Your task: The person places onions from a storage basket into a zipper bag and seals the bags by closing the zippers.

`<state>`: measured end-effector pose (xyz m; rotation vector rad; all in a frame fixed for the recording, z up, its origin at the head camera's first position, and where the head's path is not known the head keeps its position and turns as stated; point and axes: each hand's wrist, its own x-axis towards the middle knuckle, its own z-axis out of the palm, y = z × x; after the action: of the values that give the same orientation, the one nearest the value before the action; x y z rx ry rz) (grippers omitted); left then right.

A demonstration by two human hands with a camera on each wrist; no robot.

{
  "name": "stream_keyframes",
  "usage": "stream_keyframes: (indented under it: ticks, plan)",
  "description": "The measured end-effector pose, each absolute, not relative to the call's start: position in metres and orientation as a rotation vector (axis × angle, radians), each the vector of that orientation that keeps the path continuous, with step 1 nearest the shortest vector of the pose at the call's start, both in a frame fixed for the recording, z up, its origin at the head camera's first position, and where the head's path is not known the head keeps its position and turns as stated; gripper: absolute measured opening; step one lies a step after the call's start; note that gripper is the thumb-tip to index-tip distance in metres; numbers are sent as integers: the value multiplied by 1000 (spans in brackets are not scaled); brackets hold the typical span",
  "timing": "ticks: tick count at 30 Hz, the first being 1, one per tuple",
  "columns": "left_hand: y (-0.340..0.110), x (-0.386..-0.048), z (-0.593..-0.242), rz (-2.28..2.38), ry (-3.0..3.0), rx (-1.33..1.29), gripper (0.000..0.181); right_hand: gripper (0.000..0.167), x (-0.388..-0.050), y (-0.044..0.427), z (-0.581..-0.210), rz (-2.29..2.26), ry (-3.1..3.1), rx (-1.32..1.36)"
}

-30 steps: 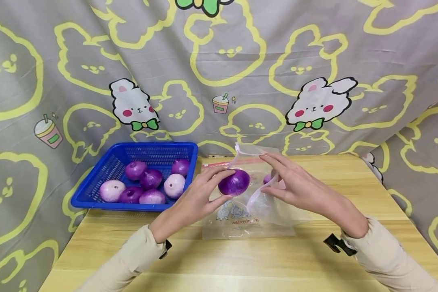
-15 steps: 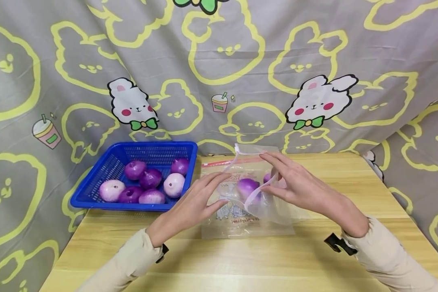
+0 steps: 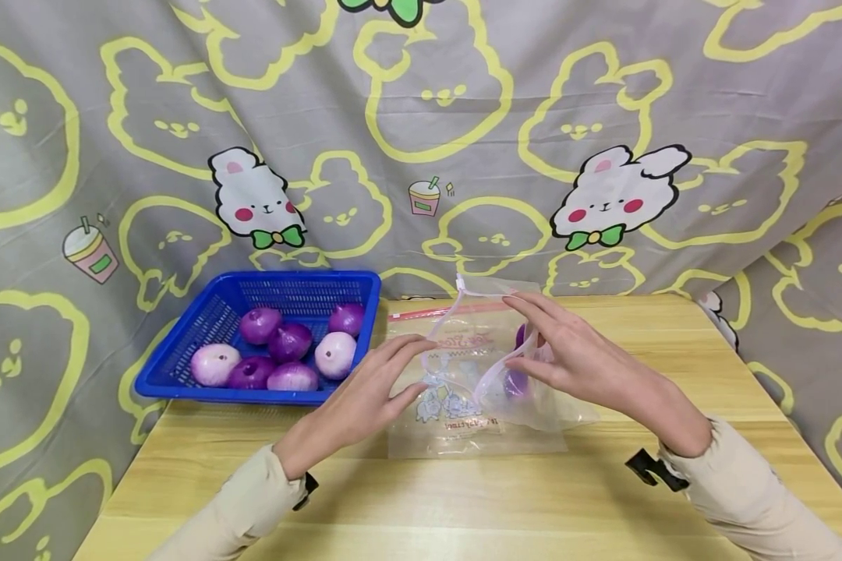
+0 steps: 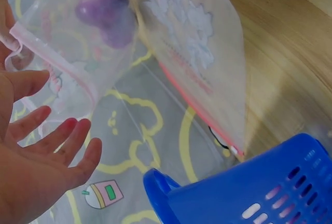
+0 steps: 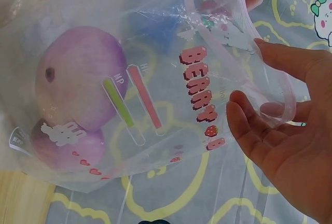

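A clear zip bag (image 3: 484,288) with a pale slider stands with its mouth spread wide. My right hand (image 3: 582,351) holds the right side of its rim, fingers and thumb about the edge. Two red onions, one paler (image 5: 78,79) and one partly covered (image 5: 72,149), lie at the bag's bottom in the right wrist view. At the left of the mouth is my left hand (image 3: 365,401), fingers loosely extended and holding nothing. Whether its fingertips touch the rim, I cannot tell.
Left on the wooden table (image 3: 421,506) stands a blue plastic basket (image 3: 182,392) with several red onions (image 3: 291,343). Another printed clear bag with a red zip (image 3: 421,313) lies flat beneath the held one. A patterned grey curtain (image 3: 393,93) hangs behind.
The left hand has let go of a red onion at the bag's mouth. The onion dropped in and slid right to the bottom. The right hand stays at the rim.
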<state>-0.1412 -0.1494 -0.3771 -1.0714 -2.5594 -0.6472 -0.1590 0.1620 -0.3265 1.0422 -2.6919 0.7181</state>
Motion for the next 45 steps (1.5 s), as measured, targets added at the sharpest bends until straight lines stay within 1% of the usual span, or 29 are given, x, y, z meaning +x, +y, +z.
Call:
stream_keyframes:
  ticks: [9,21,34,38,45]
  plan:
    - [-166,-145,-382,-695,-2537,-1008,44,83,-159,162,-328,702,-2703,1041]
    - [-191,-159,-389,-902,-2528,-855,44,82,-160,162,-329,681,-2695,1044]
    - [-218,-177,-395,-1112,-2515,-679,38,82,-161,161,-331,684,-2698,1049]
    - [-227,-181,-399,-988,-2522,-650,40,83,-161,162,-331,683,-2696,1046]
    - [-240,-186,-410,-737,-2607,-543,51,82,-163,161,-331,688,-2682,1066]
